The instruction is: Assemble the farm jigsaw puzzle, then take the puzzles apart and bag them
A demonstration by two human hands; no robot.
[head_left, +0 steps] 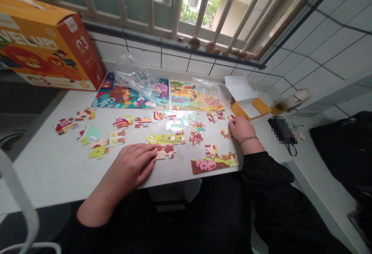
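Observation:
My left hand (134,164) lies on the table's front part, fingers extended, its fingertips at the edge of a brown-and-cream puzzle piece (166,152). Just above that piece is a joined green strip (168,137) with a sheep and a red tractor. At the right, my right hand (243,129) has its fingers closed on a small puzzle piece (231,118), mostly hidden by the fingertips. Another loose piece (225,133) lies beside its wrist side. A joined section with a pink pig (207,164) sits near the front edge.
Several loose barn pieces (64,125) are spread over the white table (58,168). Two finished-looking pictures (124,98) lie at the back under clear plastic bags (136,76). An orange box (43,48) stands back left, an open small box (250,106) back right.

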